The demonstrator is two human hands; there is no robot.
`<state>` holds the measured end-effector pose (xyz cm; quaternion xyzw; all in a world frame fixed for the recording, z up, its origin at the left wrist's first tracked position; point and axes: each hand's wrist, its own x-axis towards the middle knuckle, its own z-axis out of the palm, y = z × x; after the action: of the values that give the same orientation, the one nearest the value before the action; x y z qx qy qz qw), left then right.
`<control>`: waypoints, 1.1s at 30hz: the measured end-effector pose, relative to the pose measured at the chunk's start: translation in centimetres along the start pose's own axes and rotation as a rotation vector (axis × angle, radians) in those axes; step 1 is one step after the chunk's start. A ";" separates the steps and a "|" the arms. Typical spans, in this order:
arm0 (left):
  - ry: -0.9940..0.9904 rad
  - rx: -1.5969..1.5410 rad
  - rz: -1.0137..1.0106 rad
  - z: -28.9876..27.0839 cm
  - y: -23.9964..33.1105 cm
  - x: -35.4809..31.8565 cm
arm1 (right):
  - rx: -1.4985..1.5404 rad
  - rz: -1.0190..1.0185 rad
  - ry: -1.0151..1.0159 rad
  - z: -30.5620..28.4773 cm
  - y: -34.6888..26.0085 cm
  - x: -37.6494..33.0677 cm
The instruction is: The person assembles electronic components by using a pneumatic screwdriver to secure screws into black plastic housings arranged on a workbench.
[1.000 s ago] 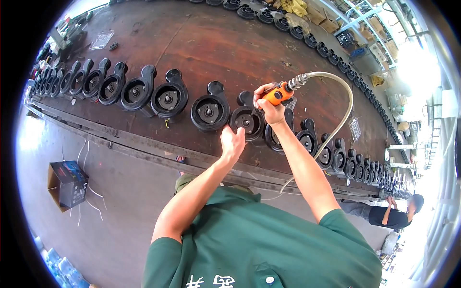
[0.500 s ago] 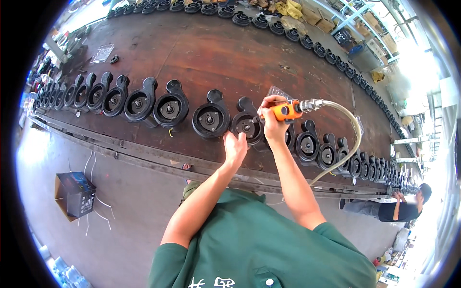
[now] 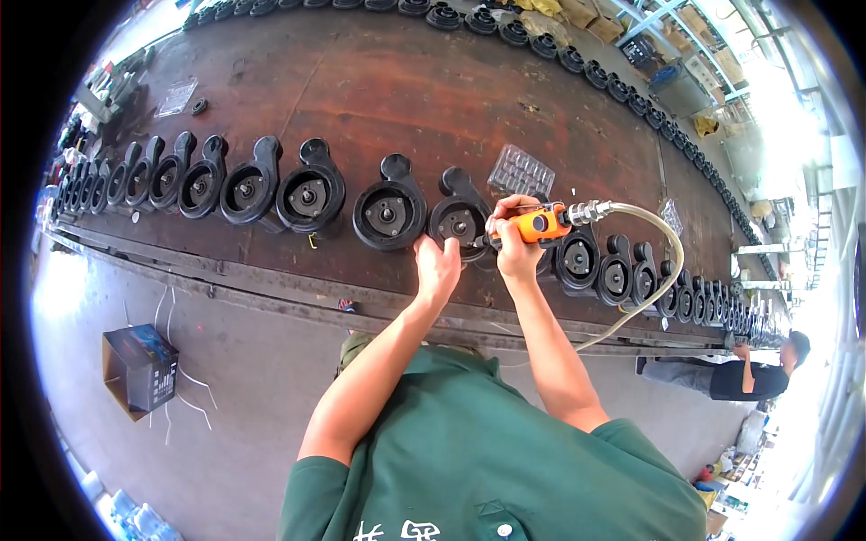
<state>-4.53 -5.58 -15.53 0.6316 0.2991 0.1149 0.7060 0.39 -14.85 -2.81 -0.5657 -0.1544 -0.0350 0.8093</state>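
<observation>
Head view: right hand (image 3: 516,243) has lowered the orange pneumatic tool (image 3: 534,224), clenched, onto the round black housing (image 3: 460,224); left hand (image 3: 437,268) steadies it, fingers released.

Tip of orange tool (image 3: 534,224) hidden behind right hand (image 3: 516,243). Black casing (image 3: 460,221) partly covered by left hand (image 3: 438,269). Far-right casings (image 3: 735,311) too small to distinguish. Shoulders cropped at the near edge.

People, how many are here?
2: the wearer in green at the bottom, right hand gripping an orange tool; a co-worker at the right edge beside the table. Others may be hidden.
</observation>
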 end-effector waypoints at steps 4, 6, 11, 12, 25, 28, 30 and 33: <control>0.002 -0.046 -0.027 -0.1 1.1 -0.4 | 0.028 0.005 0.008 -0.1 0.0 0.0; -0.013 -0.049 -0.047 -0.2 1.5 -0.5 | 0.022 0.013 0.004 -0.1 0.0 0.1; -0.030 -0.047 -0.068 -0.5 2.2 -0.7 | -0.021 0.024 -0.029 -0.4 0.2 0.1; -0.028 -0.047 -0.071 -0.5 2.4 -0.8 | -0.016 0.025 -0.029 -0.5 0.2 0.1; -0.046 -0.094 -0.033 -0.8 2.6 -1.1 | -0.359 -0.210 0.102 2.3 1.7 -1.3; -0.053 -0.020 0.045 -1.1 3.4 -1.2 | -0.396 -0.215 0.161 3.1 1.7 -1.8; -0.090 0.019 0.004 -1.6 4.3 -1.5 | -0.411 -0.215 0.288 4.4 1.4 -1.6; -0.110 -0.001 -0.013 -1.7 4.1 -1.5 | -0.469 -0.197 0.493 5.6 1.2 -0.8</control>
<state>-5.86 -4.25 -11.16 0.6345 0.2639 0.0754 0.7226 -1.30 -9.33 -2.37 -0.6930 0.0037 -0.2830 0.6631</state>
